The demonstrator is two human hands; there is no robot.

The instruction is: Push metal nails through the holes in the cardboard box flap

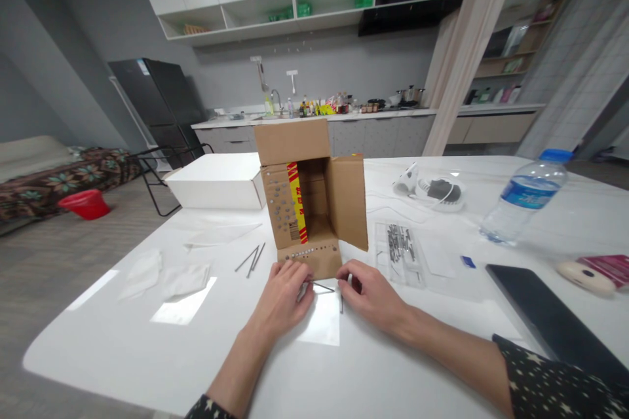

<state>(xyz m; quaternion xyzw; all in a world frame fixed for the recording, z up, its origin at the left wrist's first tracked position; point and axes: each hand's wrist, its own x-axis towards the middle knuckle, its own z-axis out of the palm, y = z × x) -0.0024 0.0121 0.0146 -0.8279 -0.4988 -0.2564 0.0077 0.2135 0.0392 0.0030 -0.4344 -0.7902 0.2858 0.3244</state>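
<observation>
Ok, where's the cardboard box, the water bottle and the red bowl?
cardboard box (pixel 348 200): head view, on its open right flap.
water bottle (pixel 528 193): head view, on its blue label.
red bowl (pixel 86 204): head view, on its outer side, down on the floor.

Even, bright overhead light; glare patches lie on the glossy white bench (pixel 122 353) at lower centre; frame edges bow, corners soften.

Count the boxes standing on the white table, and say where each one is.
2. The open cardboard box stands just beyond the left hand and right hand. The closed white box sits behind it to the left. None seems hidden.
</observation>
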